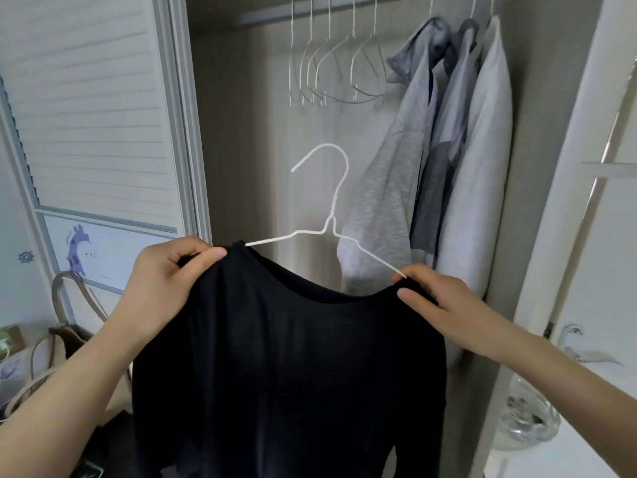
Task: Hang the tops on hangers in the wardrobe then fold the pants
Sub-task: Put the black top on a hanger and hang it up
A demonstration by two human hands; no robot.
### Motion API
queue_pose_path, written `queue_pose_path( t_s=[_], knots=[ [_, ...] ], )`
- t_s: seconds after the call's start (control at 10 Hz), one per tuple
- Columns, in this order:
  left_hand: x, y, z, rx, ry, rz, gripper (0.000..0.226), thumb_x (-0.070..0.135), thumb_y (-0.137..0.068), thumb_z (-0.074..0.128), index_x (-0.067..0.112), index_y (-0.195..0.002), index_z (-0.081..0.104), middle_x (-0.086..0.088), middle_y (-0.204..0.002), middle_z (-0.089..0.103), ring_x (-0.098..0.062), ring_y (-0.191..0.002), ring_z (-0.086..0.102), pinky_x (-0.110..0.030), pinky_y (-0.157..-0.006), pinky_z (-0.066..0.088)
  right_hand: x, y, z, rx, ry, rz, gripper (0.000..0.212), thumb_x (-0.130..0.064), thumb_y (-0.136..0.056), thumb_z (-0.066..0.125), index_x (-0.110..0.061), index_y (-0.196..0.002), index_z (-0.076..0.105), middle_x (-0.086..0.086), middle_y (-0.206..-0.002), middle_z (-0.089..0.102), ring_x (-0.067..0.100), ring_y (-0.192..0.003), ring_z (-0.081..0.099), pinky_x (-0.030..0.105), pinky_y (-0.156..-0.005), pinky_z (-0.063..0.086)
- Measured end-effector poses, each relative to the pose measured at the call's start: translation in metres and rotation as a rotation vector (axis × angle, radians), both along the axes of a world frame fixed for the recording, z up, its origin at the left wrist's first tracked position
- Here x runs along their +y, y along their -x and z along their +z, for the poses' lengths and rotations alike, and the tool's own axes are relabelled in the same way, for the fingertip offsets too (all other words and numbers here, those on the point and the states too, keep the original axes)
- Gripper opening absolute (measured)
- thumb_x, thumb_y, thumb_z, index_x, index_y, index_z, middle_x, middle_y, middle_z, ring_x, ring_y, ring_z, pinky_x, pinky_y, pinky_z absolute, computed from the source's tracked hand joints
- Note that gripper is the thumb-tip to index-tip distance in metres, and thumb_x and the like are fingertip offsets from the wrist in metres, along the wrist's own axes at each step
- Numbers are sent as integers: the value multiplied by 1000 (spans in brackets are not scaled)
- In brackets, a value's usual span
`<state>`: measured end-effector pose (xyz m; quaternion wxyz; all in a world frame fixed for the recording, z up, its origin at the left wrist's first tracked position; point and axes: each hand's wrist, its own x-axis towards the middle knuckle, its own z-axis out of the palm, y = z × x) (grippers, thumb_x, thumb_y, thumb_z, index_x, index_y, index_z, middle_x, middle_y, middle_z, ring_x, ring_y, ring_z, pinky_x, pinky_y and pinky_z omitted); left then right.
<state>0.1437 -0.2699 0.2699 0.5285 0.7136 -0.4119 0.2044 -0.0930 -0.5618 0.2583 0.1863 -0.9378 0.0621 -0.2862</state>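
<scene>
**Black top held on a white hanger before the open wardrobe**

At the centre of the frame I see a black long-sleeved fabric top [286,357] hanging from a thin white wire hanger [331,215], whose hook stands free in the air, below the wardrobe's horizontal rail [269,15] along the top edge. My left hand [165,270], centre left, has its fingers curled round the top's shoulder, thumb pinching the cloth at the hanger's left arm. My right hand [431,298], centre right, pinches the other shoulder where the hanger's right arm enters the cloth, fingers bent over the fabric.

In the upper middle, a cluster of empty white wire hangers [331,74] hangs on the rail. To their right, in the upper right of the frame, three pale grey and white hanging garments [444,160] fill the wardrobe's side. A white louvred sliding door [93,108] takes the upper left, and a beige handbag with looped handles [69,339] sits at lower left. A clear glass bowl [527,419] stands at lower right
</scene>
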Motion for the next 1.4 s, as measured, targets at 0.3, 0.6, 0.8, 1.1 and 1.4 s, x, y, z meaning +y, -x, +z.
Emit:
queue_pose_path(
  t_s=[0.3, 0.6, 0.8, 1.1, 1.4],
  knots=[
    [15, -64, -1, 50, -212, 121, 20, 25, -90, 68, 32, -71, 67, 9, -77, 71, -14, -76, 64, -22, -77, 46, 24, -8, 52, 98, -750, 242, 23, -23, -93, 56, -18, -84, 77, 2, -79, 71, 9, -71, 66, 16, -64, 52],
    [-39, -1, 15, 230, -103, -252, 39, 24, -90, 68, 32, -127, 56, 14, -123, 61, 1, -109, 59, -21, -98, 46, 76, -72, 126, -166, -991, -115, 27, -17, -96, 52, 3, -109, 63, 16, -90, 65, 25, -76, 62, 30, -63, 54],
    [-82, 64, 39, 229, -80, -590, 89, 51, -76, 76, 45, -147, 23, 48, -132, 36, 22, -118, 41, -2, -92, 37, 107, -132, 164, -335, -725, -273, 32, -14, -101, 35, 2, -127, 48, 17, -108, 55, 19, -80, 48, 26, -69, 43],
    [-106, 34, 2, -27, -156, 46, 71, 15, -90, 55, 35, -149, 22, 1, -87, 68, -25, -77, 64, -38, -67, 53, 78, -156, 202, -584, -387, -390, 36, -8, -99, 34, -10, -63, 36, -1, -64, 39, 14, -62, 42, 27, -58, 36],
    [-145, -20, 38, -181, -34, 89, 35, 16, -97, 51, 24, -130, 47, 2, -89, 67, -20, -70, 60, -31, -64, 46, 21, -169, 257, -475, -223, -530, 28, -11, -96, 38, 2, -107, 60, 22, -115, 58, 34, -111, 55, 31, -77, 37]
  ],
)
